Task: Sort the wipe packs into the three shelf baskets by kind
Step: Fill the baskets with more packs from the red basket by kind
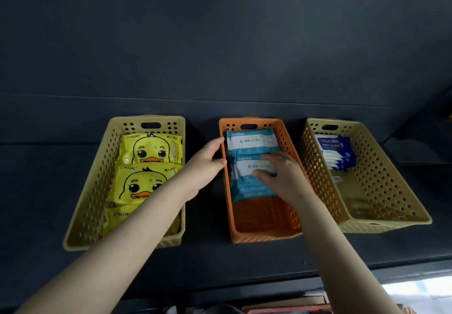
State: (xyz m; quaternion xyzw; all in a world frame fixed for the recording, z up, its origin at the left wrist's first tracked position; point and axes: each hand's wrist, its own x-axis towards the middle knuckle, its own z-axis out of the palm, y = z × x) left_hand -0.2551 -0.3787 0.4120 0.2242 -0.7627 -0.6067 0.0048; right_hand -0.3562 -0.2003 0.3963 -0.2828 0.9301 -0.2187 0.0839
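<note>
Three perforated baskets stand side by side on a dark shelf. The left beige basket [85, 206] holds three yellow duck packs [149, 149]. The orange middle basket [264, 230] holds teal packs; one teal pack [252, 141] lies at the back. My right hand [281, 174] is inside it, fingers closed on the nearer teal pack [247, 186]. My left hand [205, 166] grips the orange basket's left rim. The right beige basket [381, 191] contains several blue-and-white packs [335, 152] stacked at its back.
The shelf [49, 179] is dark, with a dark back wall behind the baskets. Below the shelf's front edge are some boxes [288, 306] and a bright patch at the lower right.
</note>
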